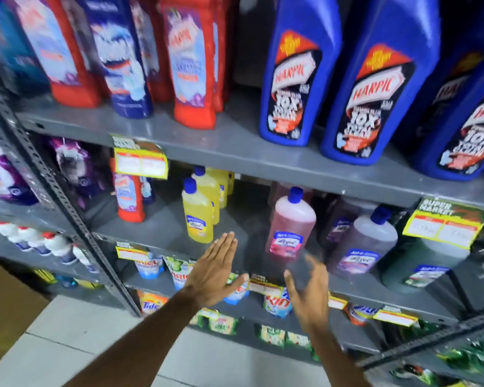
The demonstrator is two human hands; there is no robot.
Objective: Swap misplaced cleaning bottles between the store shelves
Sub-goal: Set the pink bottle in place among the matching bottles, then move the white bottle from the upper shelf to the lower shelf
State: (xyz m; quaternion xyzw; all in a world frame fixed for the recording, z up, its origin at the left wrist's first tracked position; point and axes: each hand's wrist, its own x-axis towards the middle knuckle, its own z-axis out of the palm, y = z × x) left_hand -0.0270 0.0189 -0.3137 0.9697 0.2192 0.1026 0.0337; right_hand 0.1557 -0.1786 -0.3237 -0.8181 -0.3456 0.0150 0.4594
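Observation:
A pink bottle [290, 224] with a blue cap stands on the middle shelf [162, 222], just above my right hand [308, 291]. Left of it stand yellow bottles [197, 213] with blue caps, and right of it a purple bottle [363, 241]. My left hand [215, 272] is flat and open, held in front of the shelf edge between the yellow and pink bottles. My right hand is blurred, fingers spread, holding nothing. On the top shelf [235, 146] stand large blue Harpic bottles [296, 71] and red bottles [193, 62]. One red bottle [129, 196] also stands on the middle shelf at the left.
Yellow price tags [140, 163] hang from the shelf edges. A dark green jug [422, 261] sits at the right of the middle shelf. Detergent pouches [179, 272] fill the lower shelves. A slotted metal upright [53, 185] divides the racks. A cardboard box [3, 308] rests on the tiled floor.

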